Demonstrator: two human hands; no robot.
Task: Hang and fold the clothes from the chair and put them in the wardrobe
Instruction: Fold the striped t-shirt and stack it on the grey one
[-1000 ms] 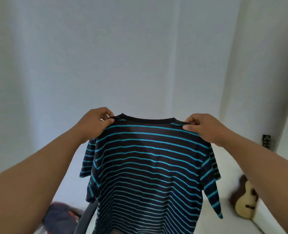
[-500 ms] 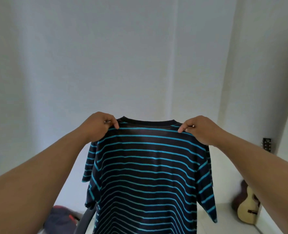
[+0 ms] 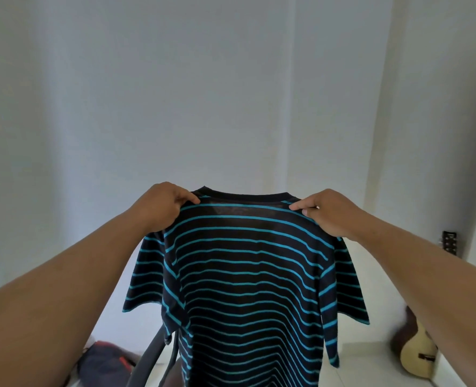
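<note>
While the shirt (image 3: 248, 275) hangs in the air before a white wall (image 3: 231, 93), the left hand (image 3: 161, 208) pinches its left shoulder and the right hand (image 3: 328, 210) pinches its right shoulder, both beside the collar. Below the shirt a grey chair (image 3: 150, 356) shows, and a guitar (image 3: 418, 356) leans near the right wall

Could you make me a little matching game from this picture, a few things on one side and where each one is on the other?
Things:
1. striped T-shirt
2. guitar
3. left hand
4. dark bag

Places:
A. on the floor at lower left
B. pinching the shirt's shoulder on the left of the picture
C. leaning in the corner at lower right
D. held up in the air in the middle

Pairs: 1-D, 2-C, 3-B, 4-A
</note>
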